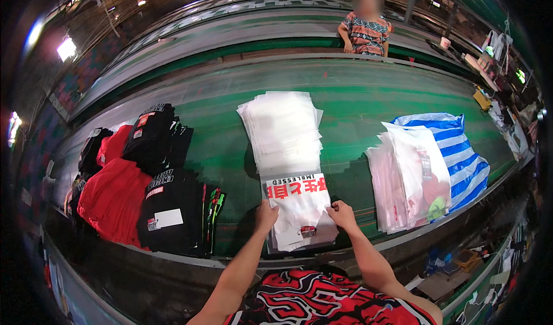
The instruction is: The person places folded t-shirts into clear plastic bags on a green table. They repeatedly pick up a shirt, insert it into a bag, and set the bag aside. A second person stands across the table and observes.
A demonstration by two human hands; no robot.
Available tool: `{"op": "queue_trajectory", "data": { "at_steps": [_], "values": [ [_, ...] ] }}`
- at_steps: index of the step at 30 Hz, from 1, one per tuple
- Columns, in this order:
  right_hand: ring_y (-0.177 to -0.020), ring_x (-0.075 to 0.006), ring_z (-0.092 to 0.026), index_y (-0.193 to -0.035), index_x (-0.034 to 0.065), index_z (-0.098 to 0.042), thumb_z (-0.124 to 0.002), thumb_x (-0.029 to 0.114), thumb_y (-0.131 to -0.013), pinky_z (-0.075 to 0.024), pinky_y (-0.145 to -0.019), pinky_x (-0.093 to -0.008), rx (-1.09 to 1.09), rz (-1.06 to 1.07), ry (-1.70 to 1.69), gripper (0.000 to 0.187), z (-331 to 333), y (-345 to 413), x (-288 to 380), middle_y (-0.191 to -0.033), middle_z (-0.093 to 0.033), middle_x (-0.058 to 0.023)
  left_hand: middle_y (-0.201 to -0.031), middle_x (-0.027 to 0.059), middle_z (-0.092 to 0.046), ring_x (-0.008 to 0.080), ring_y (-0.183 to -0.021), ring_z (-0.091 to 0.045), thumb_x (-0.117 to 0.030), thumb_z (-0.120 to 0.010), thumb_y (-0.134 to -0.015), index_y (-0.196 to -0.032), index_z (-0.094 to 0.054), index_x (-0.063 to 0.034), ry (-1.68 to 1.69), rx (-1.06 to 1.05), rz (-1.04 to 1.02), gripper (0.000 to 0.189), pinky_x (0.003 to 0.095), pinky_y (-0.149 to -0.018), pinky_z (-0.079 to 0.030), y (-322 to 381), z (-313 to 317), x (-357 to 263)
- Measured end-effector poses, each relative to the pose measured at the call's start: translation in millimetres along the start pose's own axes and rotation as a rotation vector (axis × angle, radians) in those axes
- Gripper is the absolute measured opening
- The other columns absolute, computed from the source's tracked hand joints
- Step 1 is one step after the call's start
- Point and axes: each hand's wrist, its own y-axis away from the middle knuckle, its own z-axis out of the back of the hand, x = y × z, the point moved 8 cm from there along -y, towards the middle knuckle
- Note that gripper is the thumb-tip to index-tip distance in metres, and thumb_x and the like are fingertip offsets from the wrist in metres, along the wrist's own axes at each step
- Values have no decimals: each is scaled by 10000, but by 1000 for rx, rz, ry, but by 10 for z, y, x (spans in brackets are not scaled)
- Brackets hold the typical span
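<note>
A folded white T-shirt [302,212] with red and black printed lettering and a small hang tag [308,231] lies flat in front of me. My left hand [267,217] grips its left edge, and my right hand [341,215] pinches the right edge. Clear plastic shows along the shirt's left and lower edges; whether the shirt is inside it I cannot tell. Directly beyond is a fanned stack of translucent white plastic bags [283,128], its near end meeting the shirt's far end.
Folded black shirts [173,208] and red shirts [114,199] are piled at left on the long green table [345,91]. At right, bagged shirts [399,182] lean against a blue-and-white striped plastic bag [460,160]. Another person [367,33] stands across the table.
</note>
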Motion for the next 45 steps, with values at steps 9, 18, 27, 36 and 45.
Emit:
{"op": "queue_trajectory", "data": {
  "at_steps": [9,18,27,36,45],
  "values": [
    [-1060,-390,-656,-1234,75,-622,-812,267,-765,-515,-923,-420,195,89,-87,541,-172,44,188,-1144,-665,-233,-1124,284,-610,457,-1130,-586,-74,-718,-757,-1231,-475,10,-196,-77,-56,539,512,-930,-499,100,-12,-170],
    [-1091,-358,-625,-1240,105,-651,-843,189,-638,-508,-958,-402,489,258,-50,637,-335,116,150,-1178,-639,-199,-1037,228,-618,416,-1039,-599,19,-670,-677,-1115,-562,1,39,-44,-131,451,493,-881,-499,79,217,41],
    [-1060,-402,-574,-1048,82,-705,-701,109,-797,-502,-912,-480,56,329,195,252,-167,-277,466,-1104,-575,-200,-1094,217,-580,435,-1059,-563,-92,-689,-832,-1105,-581,-20,-74,-261,-288,302,510,-926,-459,-352,301,-169],
    [-1036,-374,-578,-976,62,-731,-722,116,-801,-471,-931,-456,-250,428,205,184,-315,-1037,850,-1027,-643,-153,-925,135,-633,281,-872,-633,-145,-690,-915,-1041,-621,6,259,-45,-140,208,373,-798,-506,-1003,108,-195],
    [-810,-191,-656,-1180,-6,-611,-759,176,-859,-525,-739,-345,16,39,-415,398,-170,-1413,486,-944,-692,-123,-893,36,-623,119,-743,-580,-239,-571,-1035,-1204,-525,-43,1012,114,217,263,285,-661,-498,-862,102,72]
  ]
}}
